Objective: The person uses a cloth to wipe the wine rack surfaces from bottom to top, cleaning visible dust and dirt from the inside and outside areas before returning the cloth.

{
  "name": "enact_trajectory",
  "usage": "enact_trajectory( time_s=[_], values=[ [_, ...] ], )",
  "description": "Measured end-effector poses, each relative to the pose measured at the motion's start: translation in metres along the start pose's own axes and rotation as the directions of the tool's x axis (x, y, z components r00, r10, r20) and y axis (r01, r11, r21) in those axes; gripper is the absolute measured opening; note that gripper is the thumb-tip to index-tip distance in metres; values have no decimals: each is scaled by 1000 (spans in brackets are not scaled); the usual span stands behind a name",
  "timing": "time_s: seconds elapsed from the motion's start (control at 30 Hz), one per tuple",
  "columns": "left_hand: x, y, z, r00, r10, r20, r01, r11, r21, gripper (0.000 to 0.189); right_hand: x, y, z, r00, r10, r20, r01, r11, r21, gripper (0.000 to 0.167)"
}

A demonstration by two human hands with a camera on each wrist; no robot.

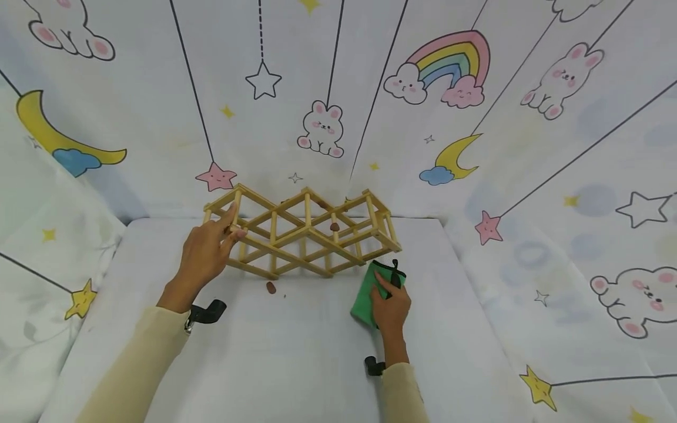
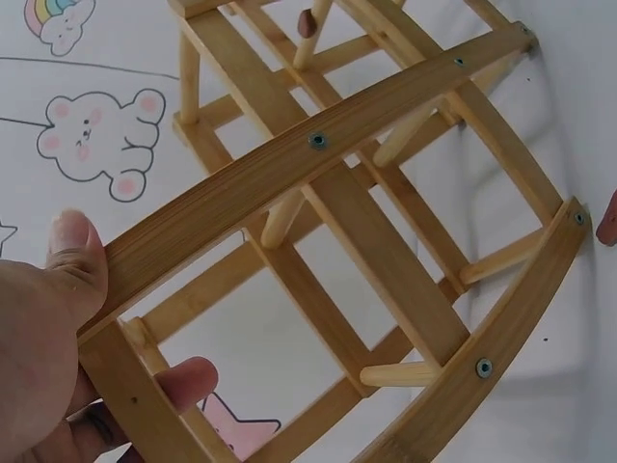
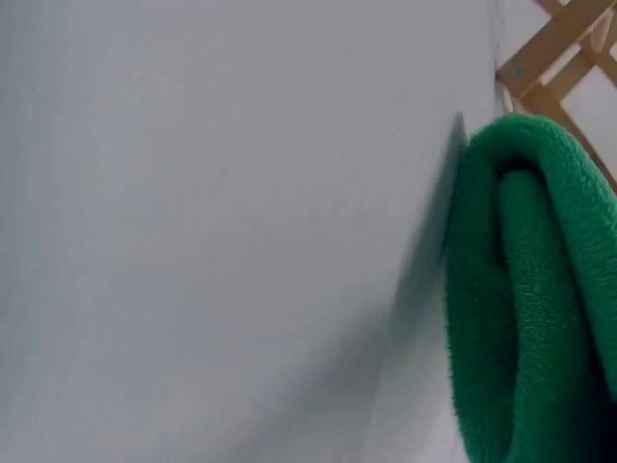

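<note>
A wooden lattice rack [image 1: 307, 235] with crossed slats and round pegs stands at the back of the white table. My left hand [image 1: 206, 247] grips its left end; in the left wrist view, the thumb and fingers of that hand [image 2: 48, 338] lie around the corner of a slat [image 2: 222, 198]. To the right of the rack, my right hand [image 1: 391, 305] holds a folded green cloth [image 1: 364, 299] with black edging. Close up in the right wrist view, the fluffy cloth [image 3: 530, 289] appears in thick folds, and the right hand's fingers are hidden there.
A small reddish-brown piece [image 1: 271, 288] lies on the white tabletop [image 1: 296, 358] in front of the rack. Another brown piece [image 1: 334, 227] shows at one of the rack's pegs. Behind the table hangs a white sheet [image 1: 370, 141] printed with bears, stars and moons.
</note>
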State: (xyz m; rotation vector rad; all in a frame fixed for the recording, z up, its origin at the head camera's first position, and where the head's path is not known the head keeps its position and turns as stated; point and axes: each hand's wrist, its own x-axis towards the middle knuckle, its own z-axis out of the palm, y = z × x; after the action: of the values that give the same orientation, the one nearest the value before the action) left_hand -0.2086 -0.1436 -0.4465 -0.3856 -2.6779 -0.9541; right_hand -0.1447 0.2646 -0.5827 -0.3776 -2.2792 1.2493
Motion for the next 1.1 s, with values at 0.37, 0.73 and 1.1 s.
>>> enact_trajectory(
  time_s=[0.37, 0.73, 1.1],
  values=[
    [0, -1, -7, 997, -42, 62, 48, 993, -108, 67, 15, -9, 0, 998, 32, 48, -40, 986, 164, 35],
    [2, 1, -10, 994, -69, 83, 79, 989, -123, 68, 14, -15, 7, 997, 75, -32, -65, 967, 246, 37],
    [3, 2, -11, 990, -95, 103, 110, 982, -155, 69, 9, -17, 9, 995, 94, -38, -81, 963, 255, 37]
  ],
)
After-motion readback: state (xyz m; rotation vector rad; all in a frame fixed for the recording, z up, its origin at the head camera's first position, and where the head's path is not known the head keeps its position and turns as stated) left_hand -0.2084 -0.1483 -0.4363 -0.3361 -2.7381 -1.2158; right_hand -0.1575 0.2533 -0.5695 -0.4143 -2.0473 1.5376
